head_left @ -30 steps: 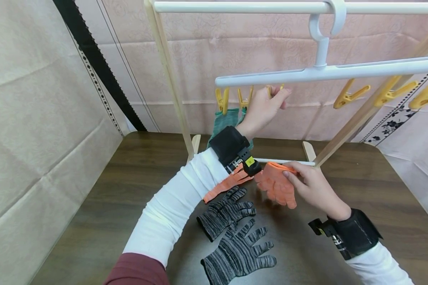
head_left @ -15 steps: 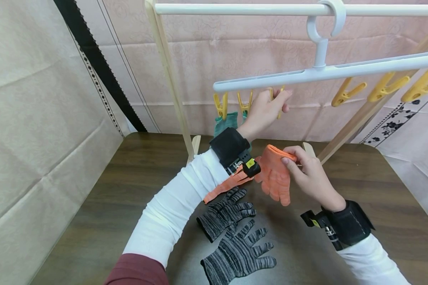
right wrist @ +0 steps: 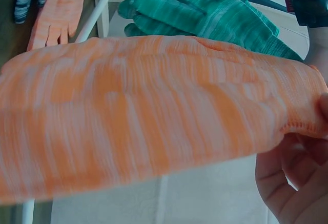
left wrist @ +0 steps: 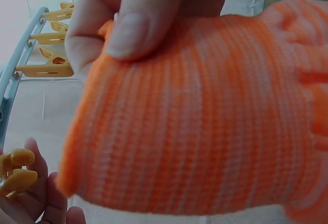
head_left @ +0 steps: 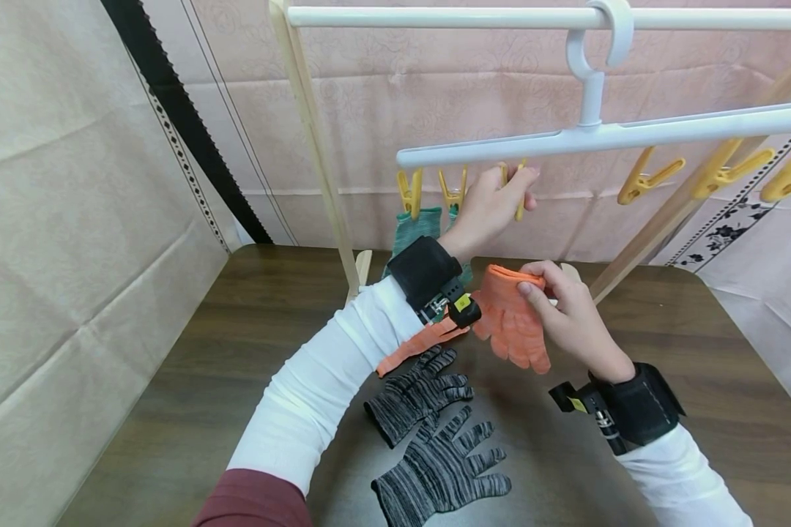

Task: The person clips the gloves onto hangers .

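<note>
My left hand (head_left: 491, 205) pinches a yellow clothespin (head_left: 520, 208) under the left part of the light blue hanger (head_left: 488, 151). In the left wrist view its fingers and the clothespin (left wrist: 18, 172) show at the lower left, just short of an orange glove's cuff (left wrist: 179, 126). My right hand (head_left: 573, 315) grips that orange glove (head_left: 510, 318) by its cuff, fingers of the glove hanging down. The right wrist view has the same glove (right wrist: 154, 106) across its middle. Two more clothespins (head_left: 409, 192) on the left hold green gloves (head_left: 417, 227), partly hidden by my left arm.
Three yellow clothespins (head_left: 649, 178) hang at the hanger's right. The hanger hooks over a white bar (head_left: 448, 17) on a wooden frame (head_left: 313, 132). On the brown table (head_left: 191, 380) lie another orange glove (head_left: 422, 344) and two grey-black striped gloves (head_left: 435, 468).
My right hand has raised the orange glove off the table area toward the clothespin, moving slightly left. The left hand stays nearly in place on its clothespin. The hanger has swayed a little.
</note>
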### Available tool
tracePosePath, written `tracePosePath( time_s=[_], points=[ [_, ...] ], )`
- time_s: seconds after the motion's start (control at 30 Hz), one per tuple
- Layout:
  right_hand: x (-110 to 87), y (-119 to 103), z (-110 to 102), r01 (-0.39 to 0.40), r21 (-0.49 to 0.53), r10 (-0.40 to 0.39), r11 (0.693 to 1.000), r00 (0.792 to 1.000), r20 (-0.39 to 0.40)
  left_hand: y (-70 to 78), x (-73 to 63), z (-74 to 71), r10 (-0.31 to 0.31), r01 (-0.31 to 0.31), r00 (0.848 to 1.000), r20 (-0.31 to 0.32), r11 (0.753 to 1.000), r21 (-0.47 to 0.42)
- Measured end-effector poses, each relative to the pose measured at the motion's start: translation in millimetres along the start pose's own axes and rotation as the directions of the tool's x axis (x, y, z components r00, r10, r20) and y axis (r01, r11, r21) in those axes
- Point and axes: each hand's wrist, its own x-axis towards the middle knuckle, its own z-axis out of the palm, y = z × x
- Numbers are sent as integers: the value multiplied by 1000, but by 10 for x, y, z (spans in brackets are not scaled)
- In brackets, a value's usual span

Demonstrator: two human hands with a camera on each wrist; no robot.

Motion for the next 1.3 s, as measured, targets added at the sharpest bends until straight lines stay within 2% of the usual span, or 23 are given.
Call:
tracePosePath(
  time_s=[0.27,0.4,0.6,0.73,0.8,0.87,1.07,1.17,1.3],
  points=[
    [100,-11,-1,-26,182,28,983,1000,-11,4,-15,-8,4,-4,1000,21,1000,-17],
    [146,-20,-4,-68,267,71,961,997,-1,8,-19,-8,3,-3,1000,28,1000,-17],
    [203,-19,-7,-112,335,107,936,994,34,8,-21,-7,6,-6,999,37,1000,-18],
    [227,2,-21,-141,398,125,906,990,65,2,-18,-9,10,-9,999,40,1000,-14],
    [244,14,-26,-153,447,133,881,988,76,0,-18,-12,7,-7,999,38,1000,-10],
    [266,25,-26,-156,515,133,843,988,82,2,-21,-14,4,-4,999,36,1000,-5],
    [338,37,-9,-146,719,118,680,989,89,0,-22,-22,4,-3,999,49,1000,-12],
    [361,38,-3,-149,755,122,638,988,92,-8,-12,-25,4,-3,998,61,1000,-22],
    [385,42,10,-156,774,146,614,986,84,-11,0,-29,5,-5,998,68,1000,-11]
  ],
)
